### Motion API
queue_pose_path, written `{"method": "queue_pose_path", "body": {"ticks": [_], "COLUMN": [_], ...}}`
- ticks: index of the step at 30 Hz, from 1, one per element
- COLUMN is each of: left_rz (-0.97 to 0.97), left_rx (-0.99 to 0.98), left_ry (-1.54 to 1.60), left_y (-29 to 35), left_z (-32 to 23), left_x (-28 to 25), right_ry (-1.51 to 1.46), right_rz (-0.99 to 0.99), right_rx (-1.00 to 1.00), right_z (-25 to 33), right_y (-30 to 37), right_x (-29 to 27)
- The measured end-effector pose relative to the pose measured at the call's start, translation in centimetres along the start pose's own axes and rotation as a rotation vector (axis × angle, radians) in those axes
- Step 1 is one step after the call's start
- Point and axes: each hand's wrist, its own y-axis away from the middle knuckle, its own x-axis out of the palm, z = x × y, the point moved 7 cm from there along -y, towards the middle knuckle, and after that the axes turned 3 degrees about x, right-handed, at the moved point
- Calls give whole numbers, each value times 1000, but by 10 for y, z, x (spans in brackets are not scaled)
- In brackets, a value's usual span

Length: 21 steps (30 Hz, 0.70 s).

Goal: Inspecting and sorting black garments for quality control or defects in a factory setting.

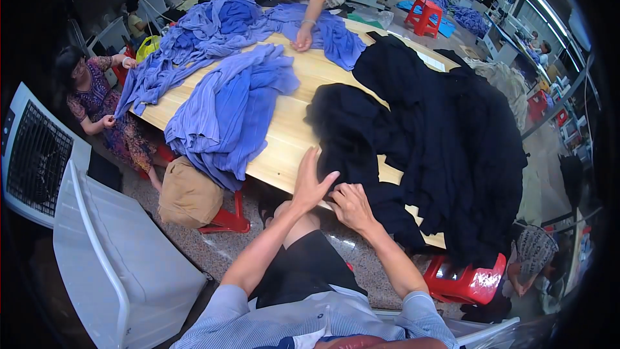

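Nearest the camera, both forearms come up from the lower edge to the near rim of the long pale wooden table (290,136). Left hand (310,184) is spread open, fingers fanned, palm resting at the table rim against the edge of the big heap of dark navy-black knit garments (445,136), holding nothing, likely steadying the cloth. Right hand (352,207) is curled, fingertips pinching a fold of the same dark heap where it droops over the rim, so that edge is within reach. Just left, a pile of blue-violet ribbed garments (226,116) hangs off the table above a red plastic stool (226,220). Farther back, more blue cloth (213,32) spreads out; another person's hand (302,40) presses on it, apparently to flatten it.
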Motion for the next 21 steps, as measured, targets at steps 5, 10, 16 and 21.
{"method": "queue_pose_path", "body": {"ticks": [5, 10, 16, 21], "left_rz": [-110, -81, -141, -12], "left_rx": [86, -41, 143, 427], "left_ry": [-68, -147, -217, -294], "left_y": [-49, -77, -70, -75], "left_z": [-14, 26, 4, -51], "left_x": [24, 17, -25, -50], "right_ry": [34, 231, 193, 122], "right_rz": [-180, -286, -405, -329], "right_rx": [243, 525, 652, 531], "right_z": [-25, -58, -93, -118], "right_y": [8, 15, 13, -7], "right_x": [-24, -44, -60, -53]}}
